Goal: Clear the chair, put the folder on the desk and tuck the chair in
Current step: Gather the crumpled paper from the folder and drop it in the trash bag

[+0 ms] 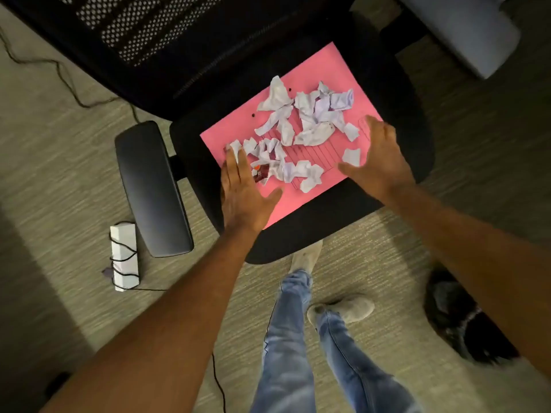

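A pink folder [313, 76] lies flat on the seat of a black office chair [402, 138]. Several crumpled white paper scraps [310, 114] are strewn over the folder, and a small brown wrapper [262, 173] lies among them at the left. My left hand [244, 195] is spread flat at the folder's left edge, fingertips touching the nearest scraps. My right hand [378, 156] hovers with fingers apart over the folder's right edge, beside a loose scrap [351, 156]. Neither hand holds anything.
The chair's left armrest [152, 189] juts out beside my left hand, its mesh back [143, 28] beyond. A white power brick [123, 257] wrapped in black cable lies on the carpet. A dark bag [459, 317] sits at right, a grey seat [465, 28] top right. My feet stand below the chair.
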`<state>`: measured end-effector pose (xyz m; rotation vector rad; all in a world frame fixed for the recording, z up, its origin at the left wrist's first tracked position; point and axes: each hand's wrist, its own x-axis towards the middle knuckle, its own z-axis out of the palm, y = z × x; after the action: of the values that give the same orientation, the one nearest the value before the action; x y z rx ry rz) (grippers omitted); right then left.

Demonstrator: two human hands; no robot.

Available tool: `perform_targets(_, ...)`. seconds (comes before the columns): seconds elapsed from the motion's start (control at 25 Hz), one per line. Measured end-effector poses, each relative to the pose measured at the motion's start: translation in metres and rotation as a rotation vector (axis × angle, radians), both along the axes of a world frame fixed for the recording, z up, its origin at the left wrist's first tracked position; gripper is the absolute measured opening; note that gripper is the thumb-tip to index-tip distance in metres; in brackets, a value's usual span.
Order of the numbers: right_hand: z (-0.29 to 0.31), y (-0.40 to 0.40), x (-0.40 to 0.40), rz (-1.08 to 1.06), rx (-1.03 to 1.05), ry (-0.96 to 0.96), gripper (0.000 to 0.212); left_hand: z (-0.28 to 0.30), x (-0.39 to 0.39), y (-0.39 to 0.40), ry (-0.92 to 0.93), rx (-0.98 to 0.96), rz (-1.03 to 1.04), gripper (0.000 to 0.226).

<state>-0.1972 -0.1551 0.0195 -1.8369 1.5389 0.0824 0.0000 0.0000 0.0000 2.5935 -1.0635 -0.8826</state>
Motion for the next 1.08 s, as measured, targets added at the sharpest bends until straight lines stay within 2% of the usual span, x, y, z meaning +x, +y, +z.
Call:
perform_targets(0.16,-0.020,-0.040,0.033,0.044,0.050,0.081,0.124,-0.017,0.015,-0.031,-0.039,0.092,0.056,0.124)
perform_targets(0.24,-0.027,-0.052,0.047,0.090,0.052,0.132,0.128,-0.023,0.018,-0.041,-0.098,0.134,0.000,0.123)
perform_targets(0.36,-0.029,-0.061,0.055,0.179,0.093,0.172,0.137,-0.022,0.019,-0.047,-0.112,0.127,-0.078,0.113)
perform_targets(0.44,-0.042,-0.070,0.071,0.238,0.115,0.226,0.135,-0.036,0.027,-0.057,-0.095,0.130,-0.058,0.104)
perform_targets(0.64,-0.048,-0.061,0.074,0.321,-0.038,0.216,0.104,-0.036,0.022,-0.058,-0.087,0.010,-0.083,0.081)
perform_targets(0.8,-0.052,-0.056,0.074,0.303,-0.042,0.183,0.087,-0.037,0.015,-0.063,-0.053,-0.030,-0.070,0.059)
perform_targets(1.08,-0.056,-0.048,0.063,0.273,-0.101,0.022,0.030,-0.038,0.010,-0.069,0.000,-0.052,-0.082,0.060)
